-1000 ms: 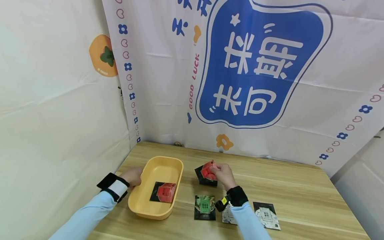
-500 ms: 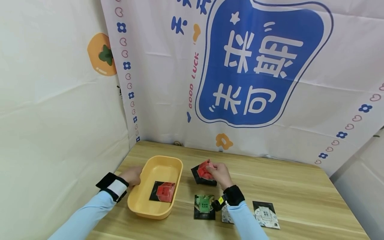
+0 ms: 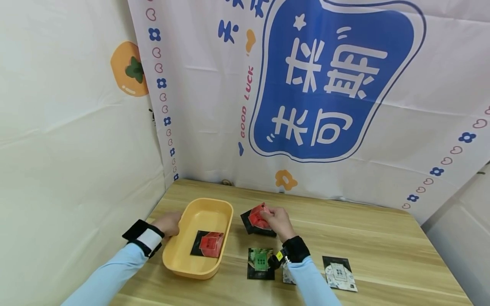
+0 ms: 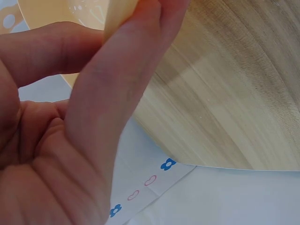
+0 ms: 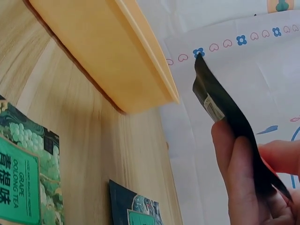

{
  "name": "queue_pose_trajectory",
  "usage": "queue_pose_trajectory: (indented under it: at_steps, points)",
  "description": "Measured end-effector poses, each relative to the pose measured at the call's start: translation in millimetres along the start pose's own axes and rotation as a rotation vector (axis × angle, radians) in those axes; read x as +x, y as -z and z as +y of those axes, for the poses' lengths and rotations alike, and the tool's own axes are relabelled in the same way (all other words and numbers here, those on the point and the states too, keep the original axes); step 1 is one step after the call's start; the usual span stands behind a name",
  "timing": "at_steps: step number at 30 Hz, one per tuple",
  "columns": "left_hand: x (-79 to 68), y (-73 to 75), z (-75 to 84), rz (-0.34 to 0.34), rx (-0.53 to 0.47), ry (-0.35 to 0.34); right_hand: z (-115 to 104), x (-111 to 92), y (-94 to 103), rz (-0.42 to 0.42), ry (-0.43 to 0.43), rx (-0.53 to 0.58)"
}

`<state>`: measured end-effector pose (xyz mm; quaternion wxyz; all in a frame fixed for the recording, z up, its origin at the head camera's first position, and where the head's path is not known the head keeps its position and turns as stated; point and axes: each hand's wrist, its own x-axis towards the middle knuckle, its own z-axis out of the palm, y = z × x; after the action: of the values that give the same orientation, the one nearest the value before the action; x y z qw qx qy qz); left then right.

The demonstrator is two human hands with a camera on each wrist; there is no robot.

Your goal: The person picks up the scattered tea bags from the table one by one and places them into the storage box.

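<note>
My right hand (image 3: 279, 222) pinches a red and black tea sachet (image 3: 257, 216) between thumb and fingers, to the right of the yellow tray (image 3: 177, 267). In the right wrist view the sachet (image 5: 229, 110) shows its dark back, raised above the table. My left hand (image 3: 168, 223) grips the tray's left rim, thumb and fingers either side of the wall (image 4: 119, 16) in the left wrist view. Another red and black sachet (image 3: 208, 244) lies in the tray. Beneath the held sachet is a dark sachet with a teal label (image 5: 140, 213), mostly hidden in the head view.
A green grape oolong tea sachet (image 3: 261, 264) lies on the wooden table (image 3: 383, 242) in front of the right hand. A white and black sachet (image 3: 340, 274) lies further right, and another pale sachet (image 3: 288, 274) is partly covered by the right wrist. Printed cloth (image 3: 214, 148) hangs behind.
My right hand has moved a little left, toward the tray, with the red and black sachet. My left hand stays on the tray rim.
</note>
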<state>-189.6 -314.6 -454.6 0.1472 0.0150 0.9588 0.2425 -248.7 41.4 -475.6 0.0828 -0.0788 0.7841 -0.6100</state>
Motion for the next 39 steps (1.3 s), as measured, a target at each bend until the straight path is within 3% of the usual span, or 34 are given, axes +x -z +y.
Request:
queue_pose_trajectory:
  at_steps: [17, 39]
  points:
    - [2.7, 4.8, 4.2, -0.021, 0.014, 0.064, -5.8, 4.8, -9.6, -0.049, 0.02, 0.0]
    - [1.4, 0.6, 2.4, -0.017, -0.019, 0.021, -14.2, -1.4, -27.4, -0.2, 0.05, 0.03]
